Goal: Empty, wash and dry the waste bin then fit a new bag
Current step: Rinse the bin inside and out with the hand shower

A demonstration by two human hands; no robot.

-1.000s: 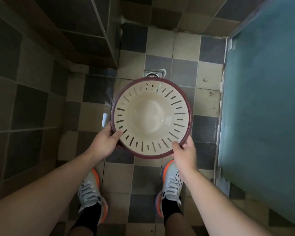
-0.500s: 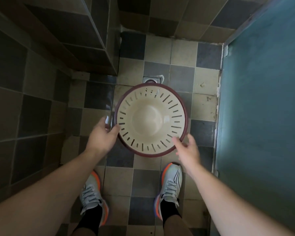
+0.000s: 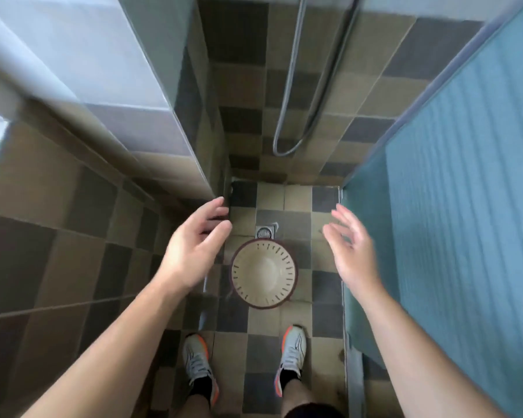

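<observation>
The waste bin (image 3: 264,274) is a round cream basket with slotted sides and a dark red rim. It stands upright and empty on the checkered floor tiles, mouth up, just in front of a floor drain (image 3: 265,232). My left hand (image 3: 194,248) hovers above and to the left of the waste bin, fingers relaxed and holding nothing. My right hand (image 3: 349,245) hovers above and to the right, fingers spread, also holding nothing. Neither hand touches the bin.
A grey hose (image 3: 287,116) hangs in a loop on the tiled back wall. A teal door (image 3: 453,206) closes the right side, a tiled wall (image 3: 58,236) the left. My two shoes (image 3: 292,351) stand behind the bin in this narrow stall.
Both hands have let go of the bin and lifted away from it. The bin now rests on the floor, and my view has risen well above it.
</observation>
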